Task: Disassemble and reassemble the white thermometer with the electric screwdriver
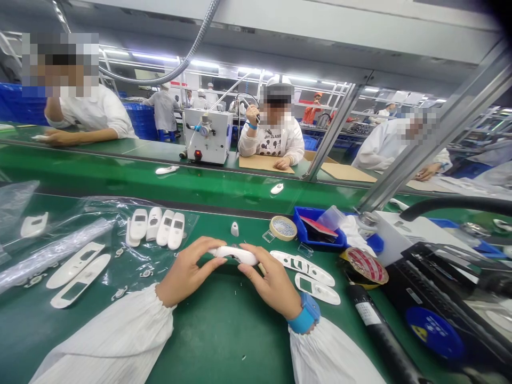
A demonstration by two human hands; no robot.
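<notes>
Both hands hold one curved white plastic device casing (235, 254) above the green bench, side-on to me. My left hand (192, 271) pinches its left end between thumb and fingers. At the other end, my right hand (269, 277), with a blue band at the wrist, grips it the same way. Just beyond the casing a small white cap-like part (234, 229) stands on the bench. Right of my right hand lie white shell halves (317, 288) with window cutouts. More long white shells (81, 281) lie to the left. The side of the casing facing away is hidden.
Several white casings (171, 229) sit on clear plastic film at the left. A tape roll (283, 228), a blue bin (316, 234) and a black electric screwdriver (372, 314) are at the right. Beyond runs a green conveyor (216, 186) carrying white parts; co-workers sit behind it.
</notes>
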